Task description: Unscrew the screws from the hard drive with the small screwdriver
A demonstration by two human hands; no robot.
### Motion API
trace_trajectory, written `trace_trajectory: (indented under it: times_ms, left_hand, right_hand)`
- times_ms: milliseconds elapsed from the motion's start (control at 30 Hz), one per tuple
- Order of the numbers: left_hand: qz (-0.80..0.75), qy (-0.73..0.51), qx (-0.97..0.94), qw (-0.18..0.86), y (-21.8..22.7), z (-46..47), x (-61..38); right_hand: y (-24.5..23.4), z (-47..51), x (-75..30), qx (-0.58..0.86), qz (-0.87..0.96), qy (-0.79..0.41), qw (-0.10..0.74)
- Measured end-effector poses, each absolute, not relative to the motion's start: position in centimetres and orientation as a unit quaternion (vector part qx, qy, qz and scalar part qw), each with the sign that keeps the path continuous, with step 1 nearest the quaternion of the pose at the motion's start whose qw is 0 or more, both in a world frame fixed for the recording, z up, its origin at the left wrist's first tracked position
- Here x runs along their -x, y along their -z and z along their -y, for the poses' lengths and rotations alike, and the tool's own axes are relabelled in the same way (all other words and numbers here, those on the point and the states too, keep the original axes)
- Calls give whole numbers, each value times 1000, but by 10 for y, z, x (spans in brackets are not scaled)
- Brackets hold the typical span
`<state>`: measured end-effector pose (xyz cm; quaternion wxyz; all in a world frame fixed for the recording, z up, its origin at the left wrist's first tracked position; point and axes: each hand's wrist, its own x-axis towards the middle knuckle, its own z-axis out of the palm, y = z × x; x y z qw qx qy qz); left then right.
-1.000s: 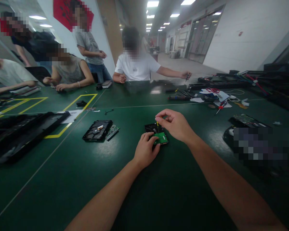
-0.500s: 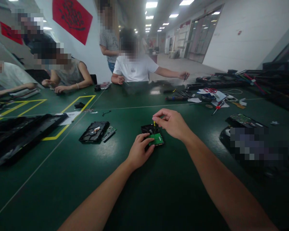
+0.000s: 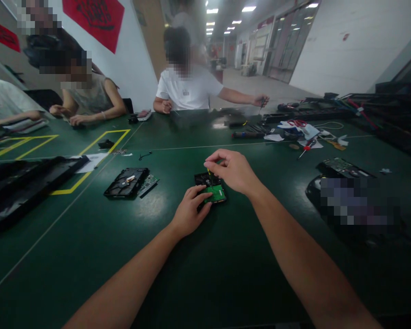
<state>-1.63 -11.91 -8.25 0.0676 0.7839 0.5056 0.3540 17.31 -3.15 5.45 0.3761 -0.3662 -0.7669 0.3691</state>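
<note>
A hard drive [image 3: 218, 193] with a green circuit board and a black metal part lies on the green table in front of me. My left hand [image 3: 192, 208] holds it down, fingers over the board and thumb along the near edge. Above the drive, my right hand [image 3: 231, 168] pinches a thin yellow-handled screwdriver [image 3: 209, 172]. The screwdriver stands nearly upright and its dark shaft points down at the drive; the fingers partly cover its handle, and the exact spot the tip touches is too small to tell.
Left of the drive lie another black drive [image 3: 126, 183] and a loose circuit board [image 3: 148, 185]. A long black casing [image 3: 30, 187] is further left. At right are a red-handled screwdriver [image 3: 307, 147] and a bare drive [image 3: 344, 168]. Several people sit across the table [image 3: 150, 274].
The view has shifted slightly, so the table things appear further left. Both hands remain at the drive, with the screwdriver still pinched. The standing person at the back has moved right behind the seated one.
</note>
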Motion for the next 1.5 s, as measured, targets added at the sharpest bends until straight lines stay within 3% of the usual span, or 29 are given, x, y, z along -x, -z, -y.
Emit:
trace_trajectory:
  times_ms: [400, 933, 1300, 1500]
  left_hand:
    - [-511, -350, -783, 61, 83, 119, 15]
    - [-516, -355, -778, 47, 85, 116, 11]
    - [-533, -359, -765, 38, 85, 113, 6]
    - [-532, -362, -764, 41, 85, 112, 6]
  right_hand:
    - [-56, 29, -184, 343, 765, -417, 351]
    - [-60, 36, -182, 343, 781, -395, 341]
    - [-56, 31, -181, 379, 743, -393, 388]
    - [-53, 32, -174, 337, 679, -509, 408]
